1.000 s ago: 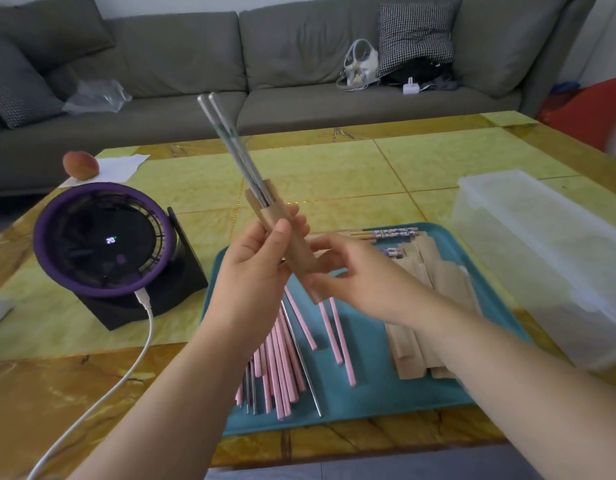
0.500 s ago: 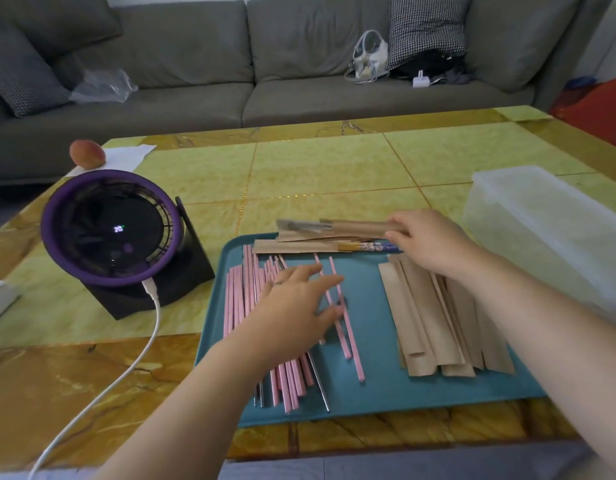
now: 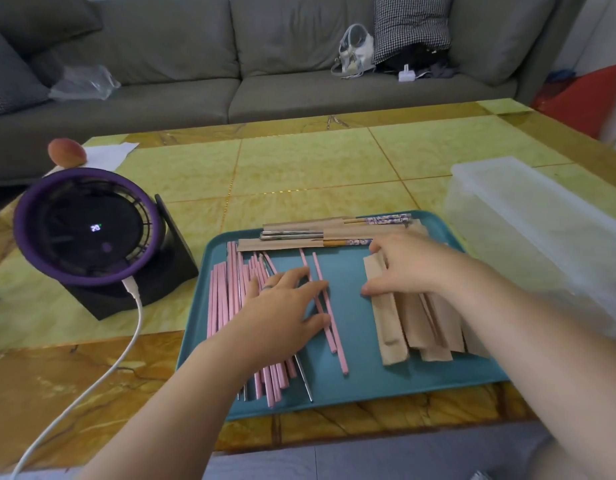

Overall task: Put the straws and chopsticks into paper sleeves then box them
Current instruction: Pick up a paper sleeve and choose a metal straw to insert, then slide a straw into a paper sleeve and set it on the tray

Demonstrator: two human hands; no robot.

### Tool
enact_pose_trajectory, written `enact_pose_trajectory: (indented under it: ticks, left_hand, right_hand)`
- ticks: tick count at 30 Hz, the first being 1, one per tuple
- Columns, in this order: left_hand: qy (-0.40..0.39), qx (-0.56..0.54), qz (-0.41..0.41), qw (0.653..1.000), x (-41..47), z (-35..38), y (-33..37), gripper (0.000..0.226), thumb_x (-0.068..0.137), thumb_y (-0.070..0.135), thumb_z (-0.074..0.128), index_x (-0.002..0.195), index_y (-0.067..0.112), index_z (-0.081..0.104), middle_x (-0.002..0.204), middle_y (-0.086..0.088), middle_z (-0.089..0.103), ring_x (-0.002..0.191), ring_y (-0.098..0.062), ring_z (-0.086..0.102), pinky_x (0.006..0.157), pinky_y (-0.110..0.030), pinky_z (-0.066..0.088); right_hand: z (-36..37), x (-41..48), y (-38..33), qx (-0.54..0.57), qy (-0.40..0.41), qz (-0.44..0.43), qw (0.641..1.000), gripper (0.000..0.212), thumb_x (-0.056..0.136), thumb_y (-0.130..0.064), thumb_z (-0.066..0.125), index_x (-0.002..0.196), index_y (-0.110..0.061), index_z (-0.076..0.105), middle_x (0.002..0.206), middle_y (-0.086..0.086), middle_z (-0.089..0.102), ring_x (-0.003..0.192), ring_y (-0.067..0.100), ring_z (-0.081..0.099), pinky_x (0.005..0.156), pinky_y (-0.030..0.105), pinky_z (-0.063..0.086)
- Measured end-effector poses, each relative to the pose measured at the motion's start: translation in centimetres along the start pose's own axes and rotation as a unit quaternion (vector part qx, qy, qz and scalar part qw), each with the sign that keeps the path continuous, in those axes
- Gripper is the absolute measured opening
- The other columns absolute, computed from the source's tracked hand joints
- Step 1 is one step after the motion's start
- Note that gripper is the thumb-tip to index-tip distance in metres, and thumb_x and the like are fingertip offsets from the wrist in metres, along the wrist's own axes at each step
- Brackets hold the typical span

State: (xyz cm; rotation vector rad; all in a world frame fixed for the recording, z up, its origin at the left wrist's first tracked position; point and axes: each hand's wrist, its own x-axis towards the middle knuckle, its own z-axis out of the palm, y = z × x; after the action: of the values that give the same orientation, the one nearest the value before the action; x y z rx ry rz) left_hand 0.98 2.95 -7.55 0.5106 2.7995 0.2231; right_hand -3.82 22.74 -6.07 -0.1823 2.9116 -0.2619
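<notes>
Both hands lay spread and held nothing: my left hand [image 3: 286,306] rested flat, fingers splayed, on the pink straws [image 3: 227,299], its fingertips touching two loose straws [image 3: 329,323] that lay apart from the pile. My right hand [image 3: 414,268] rested with relaxed fingers on the stack of empty paper sleeves [image 3: 414,327], thumb out toward the tray's middle. A metal straw [image 3: 304,375] showed at the near end of the pile.

Progress, as I judged it, was early. A few filled sleeves [image 3: 351,232] lay side by side along the far edge of the teal tray [image 3: 369,400], with patterned chopsticks [image 3: 389,220] and silvery ends poking out of them. Most straws were bare, and many sleeves were empty. The clear plastic box [image 3: 528,230] stood just right of the tray. I could see nothing in it, though its cloudy walls made that uncertain.

Writing: the purple desk fan [image 3: 88,226] on the left showed lit digits that looked like "20". The chopstick print was pattern only, and no brand was legible.
</notes>
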Motion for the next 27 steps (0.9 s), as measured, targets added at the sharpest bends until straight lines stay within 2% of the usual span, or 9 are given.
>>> enact_pose_trajectory:
  ticks: [5,8,11,15,17,20,22,25,27]
  left_hand:
    - [-0.003,0.015,0.008,1.0,-0.6,0.2,0.0,0.057,0.095,0.052,0.037,0.147,0.038,0.018,0.158,0.01,0.009,0.146,-0.019,0.008,0.117,-0.054,0.001]
    - [-0.002,0.017,0.016,1.0,-0.9,0.3,-0.2,0.057,0.095,0.053,0.037,0.147,0.039,0.018,0.158,0.012,0.009,0.146,-0.018,0.007,0.117,-0.054,-0.001]
    - [0.007,0.012,0.033,0.999,-1.2,0.4,0.0,0.056,0.095,0.052,0.037,0.146,0.039,0.02,0.156,0.014,0.014,0.145,-0.014,0.007,0.116,-0.054,-0.005]
    - [0.032,-0.014,0.051,0.998,-1.6,0.2,0.0,0.049,0.095,0.05,0.038,0.142,0.039,0.03,0.149,0.018,0.03,0.142,-0.009,0.015,0.116,-0.052,-0.007]
    - [0.076,-0.068,0.053,0.993,-1.8,-0.2,0.0,0.048,0.095,0.05,0.04,0.141,0.039,0.034,0.144,0.018,0.038,0.137,-0.005,0.026,0.119,-0.046,0.005]
    - [0.107,-0.314,0.057,0.942,-2.2,-1.5,0.5,0.048,0.089,0.054,0.046,0.133,0.035,0.047,0.126,0.023,0.055,0.116,0.009,0.047,0.104,-0.021,0.037]
    - [0.1,-0.434,0.064,0.893,-2.4,-2.0,0.7,0.039,0.084,0.052,0.05,0.116,0.032,0.061,0.107,0.02,0.068,0.1,0.01,0.06,0.088,-0.012,0.046]
    - [0.135,-0.482,0.036,0.865,-2.4,-2.2,0.8,0.018,0.092,0.033,0.053,0.093,0.023,0.067,0.084,0.01,0.074,0.082,-0.002,0.069,0.076,-0.017,0.053]
    - [0.162,-0.503,-0.004,0.849,-2.2,-2.5,0.1,0.019,0.095,0.028,0.051,0.091,0.018,0.067,0.076,0.006,0.073,0.077,-0.01,0.071,0.073,-0.023,0.055]
  right_hand:
    - [0.2,-0.2,-0.2,0.067,-0.016,0.008,0.998,0.068,0.075,-0.034,0.074,0.134,-0.018,0.044,0.129,0.002,0.053,0.114,0.02,0.051,0.086,0.027,0.042]
    - [-0.1,-0.3,0.2,0.124,0.014,0.02,0.992,0.068,0.078,-0.027,0.074,0.136,-0.018,0.041,0.119,0.005,0.056,0.105,0.02,0.054,0.075,0.024,0.042]
    - [-0.9,-0.3,0.9,0.174,0.064,0.029,0.982,0.074,0.079,-0.026,0.073,0.141,-0.018,0.034,0.126,0.008,0.057,0.109,0.023,0.057,0.085,0.028,0.045]
    - [-1.7,-1.0,0.3,0.258,0.132,0.006,0.957,0.067,0.082,-0.025,0.07,0.139,-0.017,0.036,0.099,0.005,0.069,0.088,0.02,0.065,0.075,0.031,0.05]
    - [-2.0,-1.4,-0.7,0.314,0.137,-0.024,0.939,0.052,0.083,-0.029,0.068,0.129,-0.015,0.048,0.094,0.003,0.072,0.083,0.016,0.068,0.073,0.032,0.052]
    - [-2.0,-2.1,-3.1,0.442,0.121,-0.1,0.883,0.018,0.083,-0.025,0.068,0.098,-0.016,0.064,0.078,-0.004,0.071,0.068,0.001,0.067,0.063,0.016,0.052]
    - [-1.3,-2.3,-4.6,0.522,0.103,-0.13,0.837,0.01,0.081,-0.019,0.069,0.087,-0.016,0.063,0.073,-0.005,0.069,0.065,0.002,0.066,0.063,0.018,0.053]
    - [-0.8,-2.1,-5.7,0.584,0.113,-0.155,0.788,0.01,0.08,-0.024,0.068,0.08,-0.015,0.062,0.067,-0.006,0.066,0.06,0.005,0.061,0.061,0.02,0.051]
    - [-1.0,-2.0,-5.4,0.582,0.136,-0.16,0.785,0.01,0.086,-0.025,0.061,0.079,-0.019,0.061,0.069,-0.008,0.065,0.058,0.003,0.055,0.059,0.016,0.047]
